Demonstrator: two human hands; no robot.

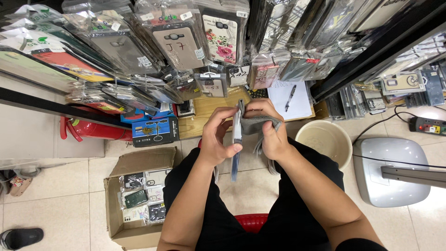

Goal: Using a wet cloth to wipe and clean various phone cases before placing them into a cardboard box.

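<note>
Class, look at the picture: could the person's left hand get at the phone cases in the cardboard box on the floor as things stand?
Probably not at once: the left hand grips a phone case that the right hand wipes with a grey cloth. The open cardboard box lies unobstructed beside the left knee.

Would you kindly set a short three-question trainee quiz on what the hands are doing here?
1. True or false: the left hand holds a phone case edge-on.
2. What does the right hand press against the case? A) a pen B) a grey cloth C) a box
3. What lies in the cardboard box on the floor?

Key: 1 true; 2 B; 3 packaged phone cases.
</note>
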